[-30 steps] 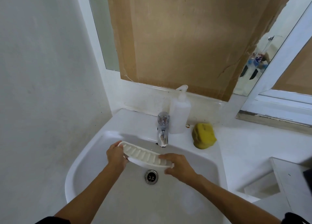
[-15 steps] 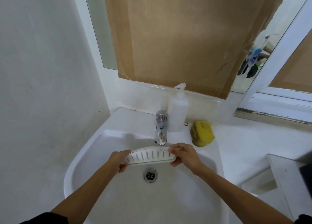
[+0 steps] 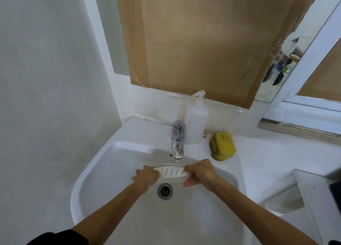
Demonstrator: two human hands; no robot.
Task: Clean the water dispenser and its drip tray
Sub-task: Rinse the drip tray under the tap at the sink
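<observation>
My forearms (image 3: 245,211) are bare to the elbow. A black sleeve (image 3: 60,237) covers my left upper arm. My hands (image 3: 202,173) wear nothing.

Drip tray (image 3: 172,171) ends under hands.

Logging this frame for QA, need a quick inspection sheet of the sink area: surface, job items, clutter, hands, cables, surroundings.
Surface: white sink, drain open, wet basin.
Job's things: slotted white drip tray held under the tap, thin stream of water falling on it.
Clutter: white pump bottle behind the tap; yellow sponge on the rim, right of the tap.
Hands: left hand grips the tray's left end; right hand grips its right end.
Cables: nothing seen.
Surroundings: cardboard sheet over the mirror; white wall at left.
</observation>
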